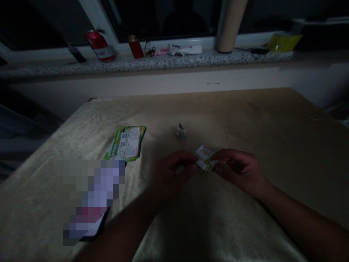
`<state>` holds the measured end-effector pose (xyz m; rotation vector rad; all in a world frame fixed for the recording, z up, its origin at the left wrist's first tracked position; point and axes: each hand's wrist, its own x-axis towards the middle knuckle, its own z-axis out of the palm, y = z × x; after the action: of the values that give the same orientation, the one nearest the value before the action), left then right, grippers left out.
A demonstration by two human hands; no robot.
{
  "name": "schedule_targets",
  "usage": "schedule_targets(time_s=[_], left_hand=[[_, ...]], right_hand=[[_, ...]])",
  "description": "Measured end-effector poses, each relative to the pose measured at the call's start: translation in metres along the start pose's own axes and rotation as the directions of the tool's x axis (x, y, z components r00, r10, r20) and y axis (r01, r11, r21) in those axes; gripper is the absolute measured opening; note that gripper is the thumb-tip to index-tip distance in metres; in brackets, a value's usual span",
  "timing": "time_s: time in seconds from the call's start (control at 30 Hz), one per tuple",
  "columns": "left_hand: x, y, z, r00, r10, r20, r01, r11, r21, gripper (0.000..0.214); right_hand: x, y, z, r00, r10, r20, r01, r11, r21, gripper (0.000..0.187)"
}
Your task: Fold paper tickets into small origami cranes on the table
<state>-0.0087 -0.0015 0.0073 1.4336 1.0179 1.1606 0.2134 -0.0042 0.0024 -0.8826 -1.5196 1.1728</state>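
Observation:
A small folded piece of printed paper (205, 153), white with green and orange, is held just above the table between both hands. My left hand (176, 171) pinches its left corner between thumb and fingers. On the opposite side my right hand (240, 169) is closed on the right corner. Just beyond the hands, a small folded paper shape (181, 131) with a pointed top stands on the table. To the left lies a stack of green and white printed leaflets (128, 143).
A phone (100, 200), its screen blurred out, lies left of my left forearm on the cloth-covered table (245, 120). Along the granite windowsill (163, 63) behind are a red can (100, 45), an orange-red bottle (135, 47), a cardboard tube (231, 25) and a yellow item (284, 42).

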Motion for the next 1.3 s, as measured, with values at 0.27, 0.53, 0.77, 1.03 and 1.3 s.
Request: schedule_targets(time_s=[0.27, 0.53, 0.77, 1.03, 1.3], left_hand=[[-0.002, 0.001, 0.0, 0.998, 0.066, 0.023, -0.067, 0.996, 0.066, 0.01], [-0.002, -0.002, -0.001, 0.968, 0.248, 0.047, -0.251, 0.964, 0.092, 0.012], [-0.004, -0.006, -0.001, 0.949, 0.302, 0.091, -0.311, 0.944, 0.112, 0.013], [-0.005, -0.005, 0.002, 0.968, 0.252, 0.011, -0.25, 0.956, 0.155, 0.007], [-0.005, -0.01, 0.004, 0.943, 0.332, -0.006, -0.328, 0.936, 0.127, 0.011]], right_hand=[[0.0, 0.0, -0.001, 0.996, -0.086, -0.032, 0.083, 0.992, -0.095, 0.018], [0.0, 0.0, -0.002, 0.996, -0.094, -0.009, 0.094, 0.995, -0.032, 0.023], [0.001, -0.003, -0.002, 0.988, -0.154, -0.032, 0.152, 0.987, -0.054, 0.02], [0.002, -0.007, 0.001, 0.978, -0.183, -0.101, 0.173, 0.98, -0.1, 0.012], [0.001, -0.004, 0.005, 0.978, -0.166, -0.127, 0.162, 0.986, -0.038, 0.016]])
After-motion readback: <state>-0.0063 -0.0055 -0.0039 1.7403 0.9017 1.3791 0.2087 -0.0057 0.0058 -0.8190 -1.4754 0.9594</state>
